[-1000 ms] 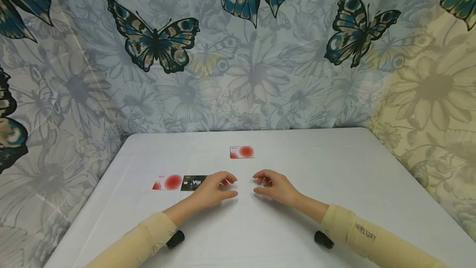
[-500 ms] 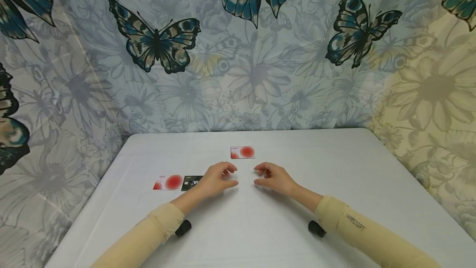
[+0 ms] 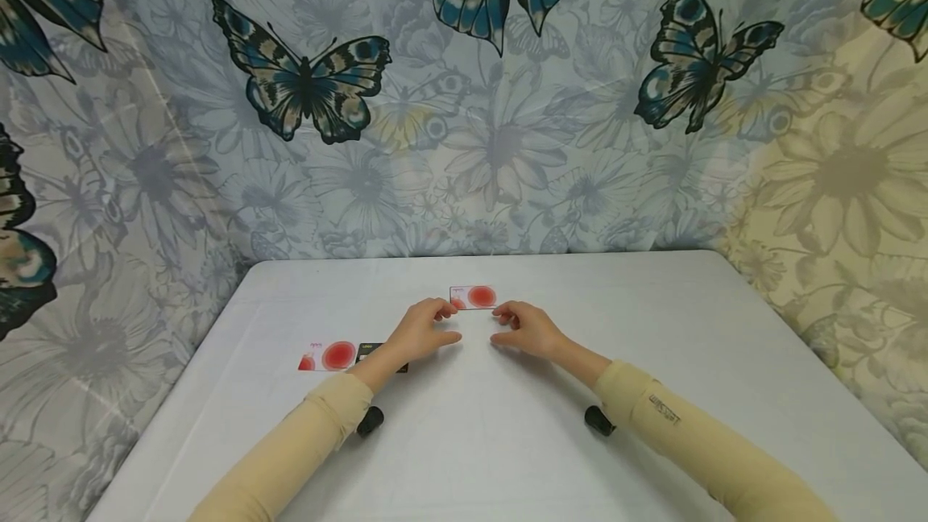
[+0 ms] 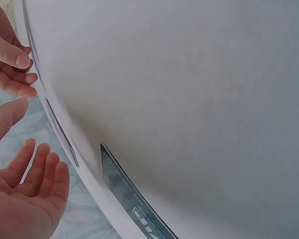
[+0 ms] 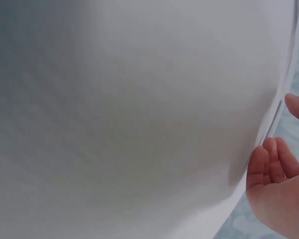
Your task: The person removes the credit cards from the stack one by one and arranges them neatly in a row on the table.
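Note:
A white card with a red circle (image 3: 482, 296) lies flat near the far edge of the table. My left hand (image 3: 424, 329) is at its near left corner, fingers loosely bent and thumb apart. On the opposite side my right hand (image 3: 531, 329) has its fingertips right at the card's near right corner. Neither hand holds anything. Below my left wrist lies a black Vip card (image 4: 132, 194), partly hidden by the forearm in the head view. Beside it on the left is a second red-circle card (image 3: 338, 355).
The white table (image 3: 652, 304) ends at a patterned butterfly curtain (image 3: 500, 143) behind it. Black wrist devices (image 3: 370, 422) hang under both sleeves.
Both hands have moved forward, away from the body, up to the far card. My left forearm now covers the middle of the black card. The cards have stayed in place.

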`<state>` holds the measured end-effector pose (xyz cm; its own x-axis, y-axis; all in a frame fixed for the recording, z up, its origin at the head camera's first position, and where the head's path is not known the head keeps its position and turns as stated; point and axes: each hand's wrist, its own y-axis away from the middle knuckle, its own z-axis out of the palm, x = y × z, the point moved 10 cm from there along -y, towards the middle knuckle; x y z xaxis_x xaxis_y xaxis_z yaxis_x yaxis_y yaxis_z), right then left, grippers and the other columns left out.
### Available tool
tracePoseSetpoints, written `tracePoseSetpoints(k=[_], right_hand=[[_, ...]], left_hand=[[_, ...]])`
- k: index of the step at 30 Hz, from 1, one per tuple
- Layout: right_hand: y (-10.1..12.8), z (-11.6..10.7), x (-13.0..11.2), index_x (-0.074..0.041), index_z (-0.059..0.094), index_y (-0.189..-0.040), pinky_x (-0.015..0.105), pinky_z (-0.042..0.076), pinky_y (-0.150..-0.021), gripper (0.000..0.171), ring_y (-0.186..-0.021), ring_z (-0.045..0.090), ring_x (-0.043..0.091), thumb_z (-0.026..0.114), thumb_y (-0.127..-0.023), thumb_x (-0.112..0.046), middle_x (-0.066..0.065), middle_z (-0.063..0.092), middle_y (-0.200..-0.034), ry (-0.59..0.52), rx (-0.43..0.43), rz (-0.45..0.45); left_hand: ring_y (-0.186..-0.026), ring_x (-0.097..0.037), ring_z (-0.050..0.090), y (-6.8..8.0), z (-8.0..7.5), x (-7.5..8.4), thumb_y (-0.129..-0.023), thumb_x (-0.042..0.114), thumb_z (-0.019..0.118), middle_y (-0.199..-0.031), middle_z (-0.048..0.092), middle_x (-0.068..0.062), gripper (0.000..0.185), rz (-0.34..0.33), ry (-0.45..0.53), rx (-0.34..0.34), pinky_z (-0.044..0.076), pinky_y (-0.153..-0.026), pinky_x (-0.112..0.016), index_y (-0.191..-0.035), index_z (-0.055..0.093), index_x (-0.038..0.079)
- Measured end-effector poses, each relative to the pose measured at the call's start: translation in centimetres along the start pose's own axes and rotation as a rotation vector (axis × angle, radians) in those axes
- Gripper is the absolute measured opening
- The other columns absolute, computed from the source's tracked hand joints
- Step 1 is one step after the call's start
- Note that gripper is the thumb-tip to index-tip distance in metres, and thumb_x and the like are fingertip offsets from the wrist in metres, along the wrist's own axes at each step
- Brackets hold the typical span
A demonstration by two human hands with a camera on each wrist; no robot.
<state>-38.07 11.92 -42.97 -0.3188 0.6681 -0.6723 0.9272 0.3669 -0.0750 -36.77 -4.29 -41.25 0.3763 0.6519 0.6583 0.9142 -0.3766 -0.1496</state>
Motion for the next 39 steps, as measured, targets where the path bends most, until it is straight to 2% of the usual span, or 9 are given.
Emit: tracePoseSetpoints(k=[10,22,29,32,33,35,39], right_hand=[[-2.1,-0.4,0.6,0.002,0.063,-0.117,0.032,0.044,-0.077,0.043,-0.085,0.051,0.021,0.079,-0.081,-0.014,0.009,0.062,-0.097,0.022,0.018,0.032],[-3.9,-1.3,1.6,0.004,0.06,-0.12,0.037,0.046,-0.081,0.046,-0.087,0.053,0.024,0.077,-0.081,-0.015,0.012,0.061,-0.1,0.039,0.055,0.076],[-4.5,-1.1,1.7,0.006,0.059,-0.121,0.039,0.046,-0.082,0.047,-0.087,0.053,0.025,0.076,-0.082,-0.015,0.015,0.06,-0.1,0.044,0.05,0.075],[-4.8,-1.0,1.9,0.006,0.058,-0.121,0.04,0.045,-0.084,0.048,-0.088,0.052,0.025,0.076,-0.083,-0.017,0.014,0.059,-0.1,0.063,0.044,0.079],[-4.9,-0.9,2.0,0.006,0.058,-0.121,0.041,0.044,-0.084,0.049,-0.089,0.052,0.025,0.077,-0.083,-0.018,0.013,0.059,-0.1,0.073,0.042,0.079],[-5.2,-0.9,2.2,0.005,0.058,-0.122,0.041,0.043,-0.087,0.05,-0.092,0.05,0.026,0.077,-0.082,-0.02,0.012,0.058,-0.1,0.093,0.038,0.084],[-5.6,-0.8,2.5,0.004,0.059,-0.123,0.043,0.041,-0.09,0.053,-0.097,0.049,0.029,0.077,-0.082,-0.023,0.012,0.058,-0.1,0.12,0.03,0.092]], left_hand=[[-0.1,-0.027,0.056,-1.9,-0.2,-1.6,-0.083,0.017,0.078,-0.108,0.063,-0.013,0.038,-0.054,-0.046,0.01,0.046,-0.089,-0.04,-0.114,0.064,0.001],[-0.103,-0.029,0.057,-3.8,-0.3,-2.3,-0.083,0.018,0.078,-0.108,0.063,-0.015,0.042,-0.118,-0.082,0.026,0.045,-0.091,-0.04,-0.117,0.061,-0.001],[-0.098,-0.027,0.056,-4.6,0.0,-3.0,-0.083,0.018,0.078,-0.104,0.061,-0.013,0.043,-0.161,-0.084,0.027,0.045,-0.089,-0.04,-0.117,0.061,-0.003],[-0.095,-0.026,0.055,-5.1,0.2,-3.6,-0.081,0.02,0.079,-0.1,0.061,-0.012,0.044,-0.184,-0.077,0.025,0.045,-0.088,-0.039,-0.115,0.061,-0.003],[-0.092,-0.024,0.054,-5.7,0.6,-4.5,-0.081,0.024,0.08,-0.098,0.06,-0.01,0.045,-0.159,-0.08,0.038,0.045,-0.085,-0.037,-0.113,0.062,-0.002],[-0.092,-0.024,0.054,-6.0,0.8,-5.0,-0.079,0.025,0.081,-0.097,0.06,-0.009,0.046,-0.177,-0.076,0.032,0.045,-0.085,-0.036,-0.112,0.062,-0.001],[-0.095,-0.024,0.052,-6.4,1.0,-5.5,-0.079,0.026,0.081,-0.098,0.059,-0.009,0.047,-0.206,-0.076,0.025,0.044,-0.086,-0.037,-0.112,0.062,-0.001]])
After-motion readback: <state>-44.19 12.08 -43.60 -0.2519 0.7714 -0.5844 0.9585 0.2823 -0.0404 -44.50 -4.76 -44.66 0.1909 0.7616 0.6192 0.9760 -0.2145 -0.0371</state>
